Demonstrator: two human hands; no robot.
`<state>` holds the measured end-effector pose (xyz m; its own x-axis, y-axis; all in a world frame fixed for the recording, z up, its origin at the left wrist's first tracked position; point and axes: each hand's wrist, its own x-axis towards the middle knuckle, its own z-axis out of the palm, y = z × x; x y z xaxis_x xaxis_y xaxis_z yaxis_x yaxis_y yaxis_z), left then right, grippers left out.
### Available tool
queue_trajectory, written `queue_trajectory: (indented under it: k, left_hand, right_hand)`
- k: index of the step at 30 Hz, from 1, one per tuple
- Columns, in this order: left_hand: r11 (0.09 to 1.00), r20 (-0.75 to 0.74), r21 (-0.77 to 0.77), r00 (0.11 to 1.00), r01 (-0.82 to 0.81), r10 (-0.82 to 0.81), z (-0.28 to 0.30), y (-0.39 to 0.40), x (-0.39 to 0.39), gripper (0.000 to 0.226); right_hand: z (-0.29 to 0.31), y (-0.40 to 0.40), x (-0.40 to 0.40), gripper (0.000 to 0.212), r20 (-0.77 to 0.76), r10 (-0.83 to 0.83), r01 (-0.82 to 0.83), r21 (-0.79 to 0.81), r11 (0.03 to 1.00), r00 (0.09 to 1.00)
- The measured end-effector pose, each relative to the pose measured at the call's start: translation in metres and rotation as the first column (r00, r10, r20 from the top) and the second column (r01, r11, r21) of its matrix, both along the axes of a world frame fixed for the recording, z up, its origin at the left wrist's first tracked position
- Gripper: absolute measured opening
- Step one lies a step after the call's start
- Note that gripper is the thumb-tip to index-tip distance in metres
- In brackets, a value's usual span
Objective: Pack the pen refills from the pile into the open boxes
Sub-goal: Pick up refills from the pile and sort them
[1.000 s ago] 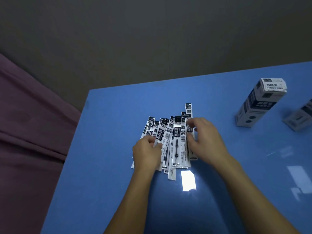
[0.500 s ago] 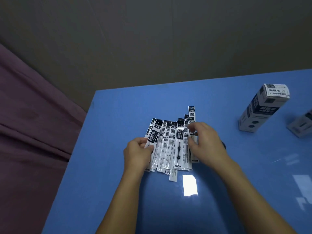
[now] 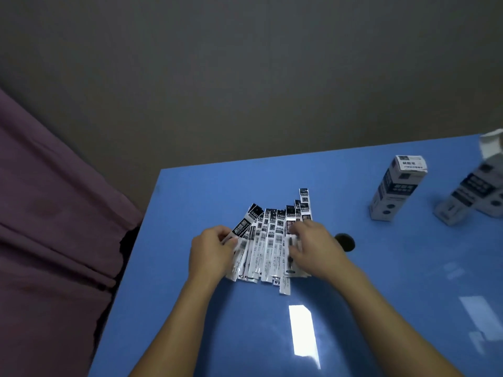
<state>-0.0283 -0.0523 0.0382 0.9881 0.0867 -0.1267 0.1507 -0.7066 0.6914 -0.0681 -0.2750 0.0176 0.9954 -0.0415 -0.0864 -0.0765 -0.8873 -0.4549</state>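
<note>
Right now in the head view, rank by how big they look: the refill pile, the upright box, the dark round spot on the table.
1. refill pile, spread between both hands.
2. upright box, though it stands farther from the camera, so its true size is unsure.
3. dark round spot, clearly smallest.

The left hand (image 3: 211,253) is covering the near ends of the leftmost pen refills (image 3: 268,248), so how its fingers are taking hold underneath is not showing. The right hand (image 3: 313,247) is lying over the right side of the pile, hiding the packets below it. The print on the refills is blurring too small to read. At the right edge, the far boxes (image 3: 473,191) are being cut off by the frame and smeared. The tabletop (image 3: 381,281) is running out of view below and to the right.
</note>
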Motion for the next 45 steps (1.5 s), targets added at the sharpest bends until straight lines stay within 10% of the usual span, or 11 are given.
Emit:
queue_trajectory:
  k: [20, 45]
  left_hand:
    - [0.841, 0.125, -0.250, 0.877, 0.480, -0.463, 0.013, -0.094, -0.071, 0.005]
    - [0.861, 0.121, -0.339, 0.925, 0.380, -0.360, 0.031, -0.329, -0.186, 0.018]
  right_hand:
    - [0.038, -0.051, -0.132, 0.043, -0.009, -0.365, 0.363, -0.093, 0.927, 0.931]
    - [0.049, -0.295, -0.247, 0.043, 0.008, -0.291, 0.289, -0.148, 0.946, 0.957]
